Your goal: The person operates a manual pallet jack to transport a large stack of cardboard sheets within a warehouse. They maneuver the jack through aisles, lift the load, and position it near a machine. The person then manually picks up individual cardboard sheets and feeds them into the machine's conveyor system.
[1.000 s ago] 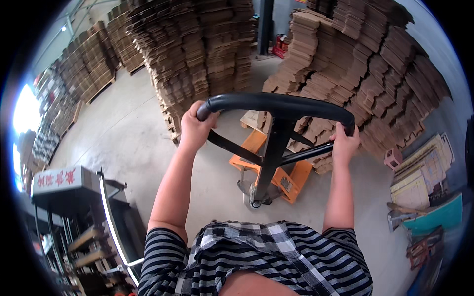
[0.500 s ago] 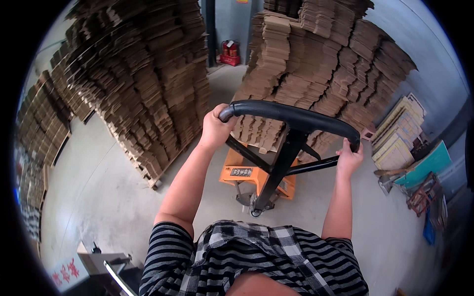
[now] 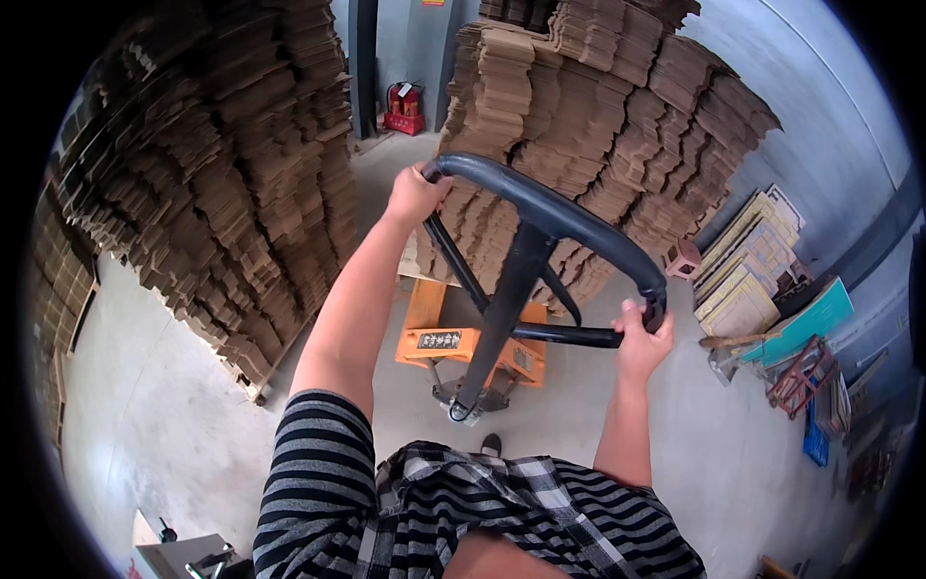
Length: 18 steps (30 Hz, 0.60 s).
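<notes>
Both of my hands hold the black loop handle (image 3: 540,207) of an orange pallet jack (image 3: 453,344). My left hand (image 3: 417,195) is closed around the upper left corner of the loop. At the lower right corner, my right hand (image 3: 642,343) grips the handle, with its thumb pointing up. The handle slants, its left end farther from me than its right. Its shaft runs down to the steering wheels near my shoe (image 3: 492,445). Beyond the orange body, a tall stack of flat brown cardboard (image 3: 598,135) rises; the forks are hidden.
Another tall cardboard stack (image 3: 222,193) stands on a wooden pallet at the left. Red fire extinguishers (image 3: 403,108) sit by the back wall. Along the right wall are a small pink stool (image 3: 683,259), leaning boards (image 3: 743,280), a green panel (image 3: 808,323) and a red metal frame (image 3: 803,376).
The handle has turned, its right end coming down toward me and its left end rising. My hands moved with it. Handle, jack and stacks now appear farther left, and my shoe shows.
</notes>
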Tool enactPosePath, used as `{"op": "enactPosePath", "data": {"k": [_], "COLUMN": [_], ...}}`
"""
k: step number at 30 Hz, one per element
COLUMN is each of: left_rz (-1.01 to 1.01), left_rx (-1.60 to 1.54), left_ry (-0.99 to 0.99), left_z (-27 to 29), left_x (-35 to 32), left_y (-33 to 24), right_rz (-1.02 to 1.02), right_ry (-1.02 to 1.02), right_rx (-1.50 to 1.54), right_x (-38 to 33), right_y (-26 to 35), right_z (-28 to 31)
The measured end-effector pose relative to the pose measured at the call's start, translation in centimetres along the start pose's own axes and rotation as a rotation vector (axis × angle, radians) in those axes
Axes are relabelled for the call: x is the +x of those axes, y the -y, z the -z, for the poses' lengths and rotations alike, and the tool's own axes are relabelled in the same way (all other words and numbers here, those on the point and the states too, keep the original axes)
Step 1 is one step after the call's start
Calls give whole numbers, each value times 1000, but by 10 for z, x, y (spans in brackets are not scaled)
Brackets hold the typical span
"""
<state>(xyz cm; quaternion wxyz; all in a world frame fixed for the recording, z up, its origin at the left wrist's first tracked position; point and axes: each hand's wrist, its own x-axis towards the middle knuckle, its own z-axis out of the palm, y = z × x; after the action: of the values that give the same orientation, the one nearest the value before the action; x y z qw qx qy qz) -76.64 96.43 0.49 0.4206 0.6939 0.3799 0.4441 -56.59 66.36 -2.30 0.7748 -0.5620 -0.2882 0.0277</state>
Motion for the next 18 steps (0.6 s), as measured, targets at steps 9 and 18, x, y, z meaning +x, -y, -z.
{"op": "enactPosePath", "data": {"k": [9, 18], "left_rz": [45, 165], "left_rx": [-1, -7], "left_ry": [-115, -259], "left_z": [-92, -160], "left_x": [67, 41], "left_y": [16, -34], "right_rz": [-52, -141], "right_ry": [439, 577], "right_rx": [49, 219], "right_x": [75, 221], "right_y": [-27, -91], "right_z": [49, 85]}}
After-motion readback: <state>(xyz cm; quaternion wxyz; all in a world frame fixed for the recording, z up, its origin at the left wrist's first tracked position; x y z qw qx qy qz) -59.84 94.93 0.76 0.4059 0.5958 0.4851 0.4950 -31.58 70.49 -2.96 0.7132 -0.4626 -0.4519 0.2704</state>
